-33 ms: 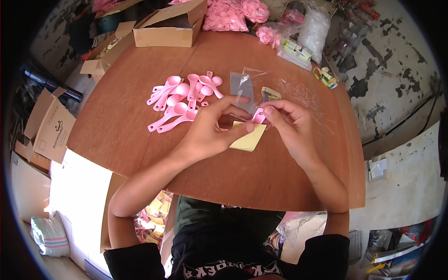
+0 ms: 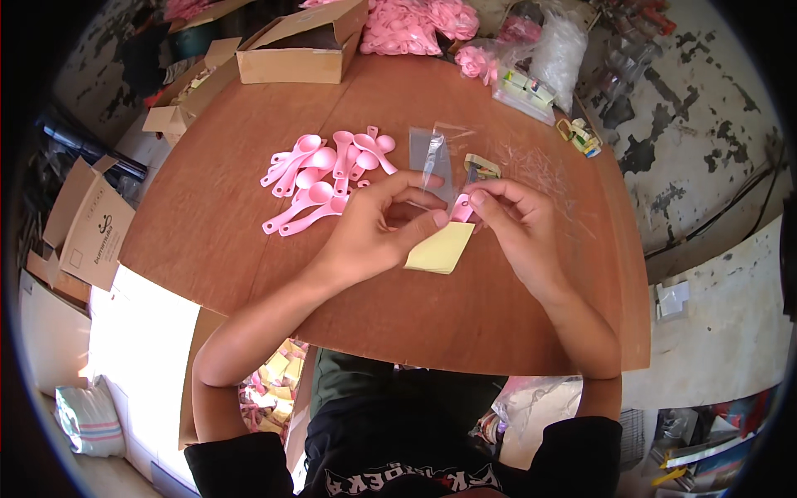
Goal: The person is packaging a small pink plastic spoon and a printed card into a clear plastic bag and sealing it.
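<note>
My left hand (image 2: 383,217) is curled, its thumb lying over the upper edge of a pale yellow paper slip (image 2: 437,248). Its other fingers are bent behind, partly hidden. My right hand (image 2: 521,228) pinches the holed handle end of a pink spoon (image 2: 462,206) between thumb and forefinger, just above the paper. The rest of that spoon is out of sight. Clear plastic bags (image 2: 430,153) lie beyond my fingers, beside a small stapler-like thing (image 2: 481,168). Left of my left hand is a loose pile of pink measuring spoons (image 2: 320,195).
A cardboard box (image 2: 290,62) stands at the table's far edge, beside bagged pink spoons (image 2: 407,29). Thin clear scraps (image 2: 540,178) are scattered to the right. A container of small boxes (image 2: 523,95) sits at the back right. Below, a box holds yellow and pink pieces (image 2: 282,373).
The yellow paper has shifted slightly down and left, and my left thumb has moved up a little along it. My right hand keeps its pinch on the spoon handle.
</note>
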Available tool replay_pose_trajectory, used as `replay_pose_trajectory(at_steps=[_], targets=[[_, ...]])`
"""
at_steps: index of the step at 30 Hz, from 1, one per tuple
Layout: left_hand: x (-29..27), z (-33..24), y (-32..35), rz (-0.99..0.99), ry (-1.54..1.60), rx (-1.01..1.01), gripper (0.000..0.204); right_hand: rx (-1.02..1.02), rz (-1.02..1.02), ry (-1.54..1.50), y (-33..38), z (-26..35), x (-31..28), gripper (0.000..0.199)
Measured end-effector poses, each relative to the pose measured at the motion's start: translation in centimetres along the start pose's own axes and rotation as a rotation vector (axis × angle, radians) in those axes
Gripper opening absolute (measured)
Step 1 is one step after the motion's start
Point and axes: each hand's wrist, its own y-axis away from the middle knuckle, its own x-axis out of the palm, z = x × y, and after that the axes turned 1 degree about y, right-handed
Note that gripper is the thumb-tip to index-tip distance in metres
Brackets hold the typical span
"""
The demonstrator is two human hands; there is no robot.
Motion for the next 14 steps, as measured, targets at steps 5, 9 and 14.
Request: replay_pose_trajectory(at_steps=[5, 9, 14], targets=[[-0.1, 0.1, -0.5, -0.061, 0.09, -0.129, 0.021, 0.096, -0.013, -0.012, 1.0, -1.9, -1.1, 0.021], [0.0, 1.1, -0.6, -0.067, -0.016, -0.075, 0.018, 0.068, -0.009, -0.024, 1.5, -3.3, -1.4, 0.021], [0.3, 1.6, -0.6, -0.037, -0.009, -0.089, 0.021, 0.008, 0.0, -0.077, 2.0, -5.1, -2.2, 0.02]])
